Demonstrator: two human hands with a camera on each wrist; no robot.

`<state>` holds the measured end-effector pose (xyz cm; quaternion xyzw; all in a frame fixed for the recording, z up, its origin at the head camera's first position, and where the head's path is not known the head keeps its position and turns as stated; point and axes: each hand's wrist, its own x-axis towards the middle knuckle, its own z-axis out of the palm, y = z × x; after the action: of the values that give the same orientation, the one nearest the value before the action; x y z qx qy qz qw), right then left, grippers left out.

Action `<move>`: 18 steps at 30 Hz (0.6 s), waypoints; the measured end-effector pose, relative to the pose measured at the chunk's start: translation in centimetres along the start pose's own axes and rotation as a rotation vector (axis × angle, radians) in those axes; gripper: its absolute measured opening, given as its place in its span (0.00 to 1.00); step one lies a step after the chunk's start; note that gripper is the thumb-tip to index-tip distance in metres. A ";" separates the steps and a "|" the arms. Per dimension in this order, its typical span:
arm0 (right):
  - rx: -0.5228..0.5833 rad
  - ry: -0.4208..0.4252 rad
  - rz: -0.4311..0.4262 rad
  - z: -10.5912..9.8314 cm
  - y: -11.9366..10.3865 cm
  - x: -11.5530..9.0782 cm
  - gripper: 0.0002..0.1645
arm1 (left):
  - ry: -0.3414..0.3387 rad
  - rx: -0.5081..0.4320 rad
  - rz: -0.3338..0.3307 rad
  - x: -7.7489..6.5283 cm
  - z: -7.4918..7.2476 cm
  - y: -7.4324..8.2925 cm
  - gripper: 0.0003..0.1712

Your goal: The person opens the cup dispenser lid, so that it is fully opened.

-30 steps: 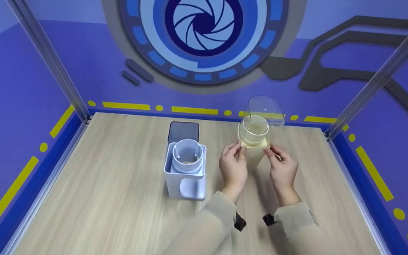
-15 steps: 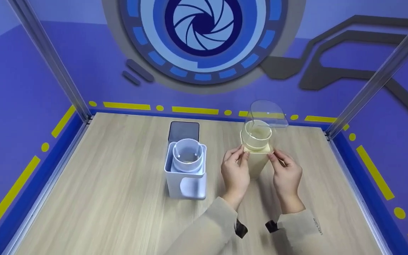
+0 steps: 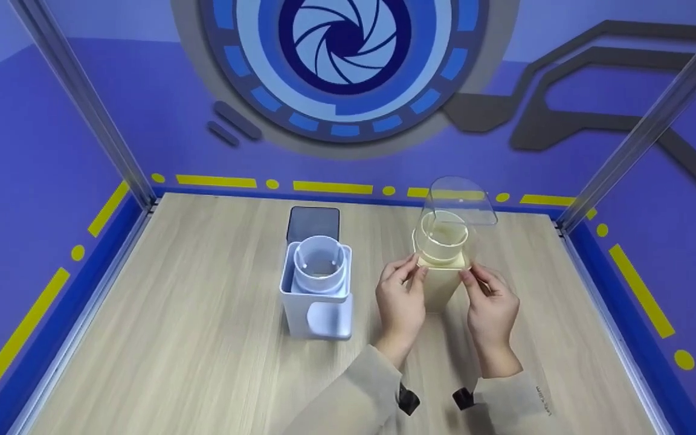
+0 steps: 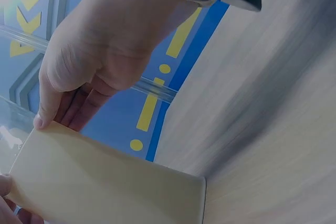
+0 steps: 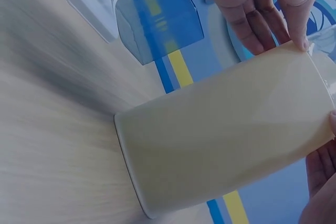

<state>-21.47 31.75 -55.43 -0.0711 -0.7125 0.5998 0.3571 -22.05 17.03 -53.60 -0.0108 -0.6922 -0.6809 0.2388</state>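
Note:
A tall cream plastic box [image 3: 441, 290] with a round collar [image 3: 444, 241] on top stands upright on the table, right of centre. Clear thin plastic [image 3: 466, 202], like a raised cover, rises over the collar's back. At the box's upper left edge, my left hand [image 3: 402, 308] pinches it between thumb and fingers. My right hand [image 3: 493, 311] grips the matching right edge in the same way. Both wrist views show the box's plain front wall [image 5: 226, 135] between the two hands. To the left, untouched, is a similar pale blue box [image 3: 318, 308] with its own round collar [image 3: 320, 266].
Behind the pale blue box is a dark see-through panel [image 3: 313, 223]. Wood-grain table [image 3: 191, 314] lies under everything. A blue patterned wall [image 3: 348, 163] closes off the back, and metal rails [image 3: 100, 109] run up the corners.
Both hands have drawn the cream box toward me and slightly to the right, with its clear cover moving along. The pale blue box stays where it was.

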 end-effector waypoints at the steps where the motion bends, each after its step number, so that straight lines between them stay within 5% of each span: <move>1: 0.009 0.007 0.002 0.0 0.0 -0.1 0.14 | -0.005 -0.001 0.000 0.0 -0.1 -0.1 0.16; 18: 0.176 0.104 -0.130 1.5 -0.1 -3.1 0.15 | -0.180 -0.031 -0.035 2.1 -1.8 -0.8 0.18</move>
<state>-20.00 28.89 -56.65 -0.0244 -0.6409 0.6311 0.4364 -23.60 14.64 -53.68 -0.0633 -0.7003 -0.6920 0.1634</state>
